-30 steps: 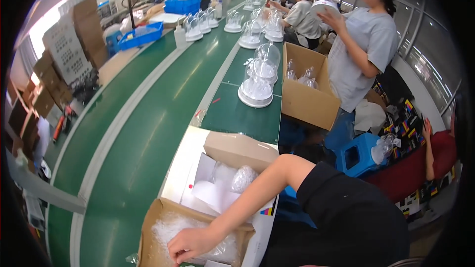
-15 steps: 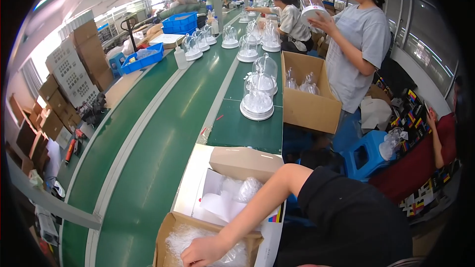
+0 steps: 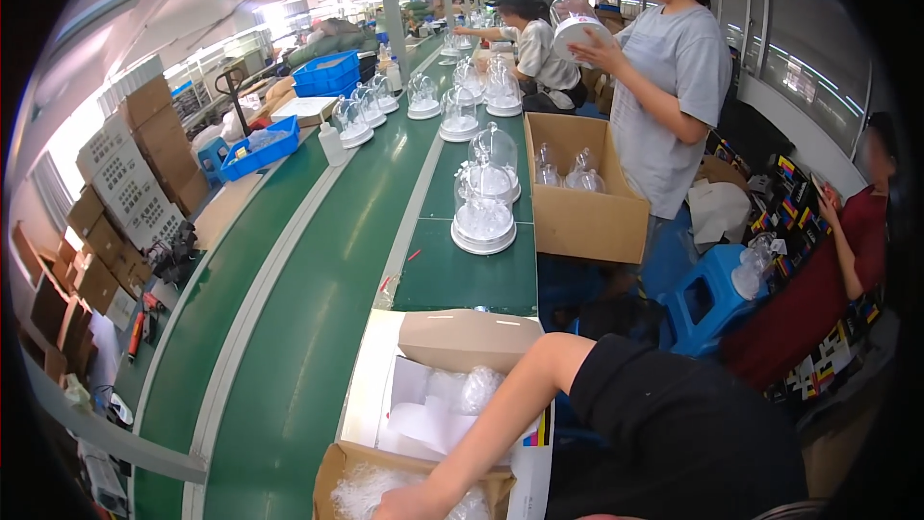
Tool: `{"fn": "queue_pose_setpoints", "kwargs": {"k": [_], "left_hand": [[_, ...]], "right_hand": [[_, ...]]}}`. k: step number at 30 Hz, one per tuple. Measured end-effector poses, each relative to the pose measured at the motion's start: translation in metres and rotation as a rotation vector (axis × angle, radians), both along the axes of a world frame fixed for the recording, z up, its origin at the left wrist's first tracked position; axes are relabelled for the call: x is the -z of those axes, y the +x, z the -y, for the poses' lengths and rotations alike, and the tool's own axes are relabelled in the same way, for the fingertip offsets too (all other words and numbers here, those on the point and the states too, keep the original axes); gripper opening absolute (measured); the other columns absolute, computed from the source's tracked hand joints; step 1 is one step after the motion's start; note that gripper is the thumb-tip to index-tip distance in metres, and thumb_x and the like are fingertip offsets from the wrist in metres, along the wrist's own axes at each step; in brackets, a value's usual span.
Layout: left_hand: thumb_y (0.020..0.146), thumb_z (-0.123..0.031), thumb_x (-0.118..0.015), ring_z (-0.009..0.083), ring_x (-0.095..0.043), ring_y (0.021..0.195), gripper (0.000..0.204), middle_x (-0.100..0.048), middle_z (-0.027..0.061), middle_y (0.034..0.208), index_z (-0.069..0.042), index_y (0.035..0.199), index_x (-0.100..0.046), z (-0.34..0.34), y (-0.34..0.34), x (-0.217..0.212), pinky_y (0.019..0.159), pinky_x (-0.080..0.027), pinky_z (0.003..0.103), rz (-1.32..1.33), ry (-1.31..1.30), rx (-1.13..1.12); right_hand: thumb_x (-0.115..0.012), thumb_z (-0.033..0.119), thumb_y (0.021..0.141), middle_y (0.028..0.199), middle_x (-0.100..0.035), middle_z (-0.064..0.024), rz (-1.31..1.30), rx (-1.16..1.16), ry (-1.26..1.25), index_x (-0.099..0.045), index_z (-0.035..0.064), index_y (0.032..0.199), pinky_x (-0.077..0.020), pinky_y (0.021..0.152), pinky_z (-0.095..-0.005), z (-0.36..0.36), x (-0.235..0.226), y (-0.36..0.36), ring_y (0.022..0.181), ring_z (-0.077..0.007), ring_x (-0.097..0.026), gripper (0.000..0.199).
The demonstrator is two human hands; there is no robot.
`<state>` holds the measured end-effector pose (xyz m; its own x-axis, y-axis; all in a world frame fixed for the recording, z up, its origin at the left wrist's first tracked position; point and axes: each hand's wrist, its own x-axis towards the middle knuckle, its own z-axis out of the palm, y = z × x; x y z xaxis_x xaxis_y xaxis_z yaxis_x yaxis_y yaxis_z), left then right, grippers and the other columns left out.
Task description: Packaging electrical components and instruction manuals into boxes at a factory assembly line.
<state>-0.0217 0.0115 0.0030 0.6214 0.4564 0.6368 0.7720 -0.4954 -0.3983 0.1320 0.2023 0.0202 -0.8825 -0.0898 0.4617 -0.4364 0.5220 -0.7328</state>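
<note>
My right hand [image 3: 409, 505] reaches down into an open cardboard box [image 3: 329, 472] at the lower edge. Its fingers are cut off by the frame's edge, so their closing and any hold cannot be made out. Beside the hand lies crinkled clear plastic wrapping [image 3: 364, 489]. Just beyond, a second open carton [image 3: 472, 335] contains white sheets [image 3: 428, 426] and a clear bubble-wrapped bundle [image 3: 481, 388]. My bare right forearm [image 3: 505, 414] crosses over this carton from a black sleeve. My left hand is out of view.
Clear domes on white bases [image 3: 483, 231] stand along the green conveyor [image 3: 308, 327]. A tall cardboard box [image 3: 589, 221] with clear domes inside stands at its right. Behind it a co-worker [image 3: 669, 87] holds a dome. A blue stool [image 3: 707, 299] and another person in dark red [image 3: 808, 299] are further right.
The view has shifted, so the scene sits lower and slightly left. My right hand is now partly past the lower edge, still at the near box.
</note>
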Motion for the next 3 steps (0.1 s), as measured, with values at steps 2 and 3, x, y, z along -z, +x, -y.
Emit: {"fn": "queue_pose_setpoints", "kwargs": {"k": [2, 3], "left_hand": [[0.094, -0.012, -0.064, 0.0141, -0.067, 0.094, 0.036, -0.073, 0.0111, 0.102, -0.008, 0.130, -0.063, 0.011, 0.061, -0.033, 0.078, -0.051, 0.021, 1.502, -0.817, -0.660], [0.094, -0.012, -0.064, 0.0141, -0.067, 0.094, 0.036, -0.073, 0.0111, 0.102, -0.008, 0.130, -0.063, 0.011, 0.061, -0.035, 0.078, -0.051, 0.021, 1.499, -0.814, -0.663]], "right_hand": [[-0.055, 0.030, 0.099, 0.090, -0.064, -0.0127, -0.010, 0.016, 0.053, -0.063, 0.0094, 0.097, -0.0504, 0.067, -0.0435, -0.003, 0.010, -0.001, 0.083, -0.0338, -0.063, 0.022], [-0.055, 0.030, 0.099, 0.091, -0.064, -0.0131, -0.034, 0.013, 0.108, -0.064, 0.0089, 0.097, -0.0504, 0.067, -0.0431, -0.004, 0.012, -0.003, 0.084, -0.0338, -0.063, 0.023]]}}
